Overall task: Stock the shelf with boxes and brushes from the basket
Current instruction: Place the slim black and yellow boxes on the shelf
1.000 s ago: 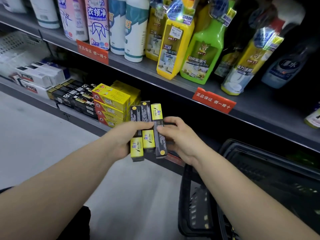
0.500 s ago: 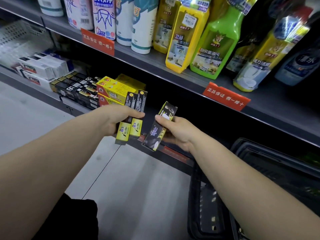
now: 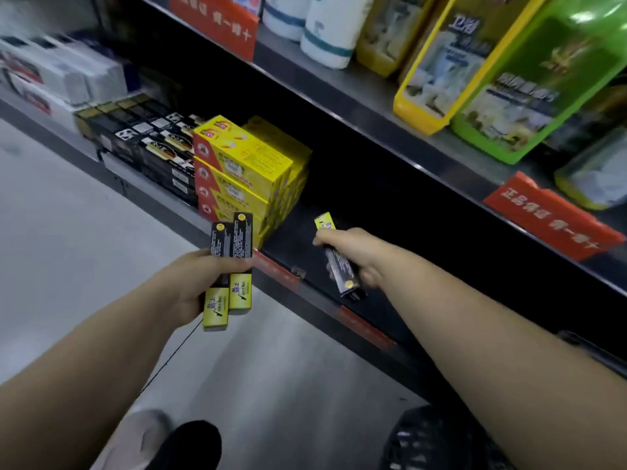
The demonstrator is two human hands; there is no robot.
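My left hand (image 3: 200, 283) grips two slim black-and-yellow boxes (image 3: 234, 266) upright, in front of the lower shelf's edge. My right hand (image 3: 353, 252) holds a third black-and-yellow box (image 3: 341, 269) and reaches over the dark lower shelf (image 3: 291, 245), just right of the stacked yellow boxes (image 3: 244, 171). The box lies lengthwise in that hand, its yellow end pointing into the shelf. A corner of the black basket (image 3: 427, 439) shows at the bottom right, mostly behind my right forearm.
Black boxes (image 3: 146, 144) and white boxes (image 3: 64, 76) line the lower shelf to the left. Cleaning bottles (image 3: 529, 83) stand on the upper shelf with red price tags (image 3: 553, 218). The lower shelf right of the yellow stack is dark. Grey floor and my shoe (image 3: 183, 446) lie below.
My right hand has carried its single box away from the left hand and into the lower shelf opening. The view has dropped closer to the lower shelf.
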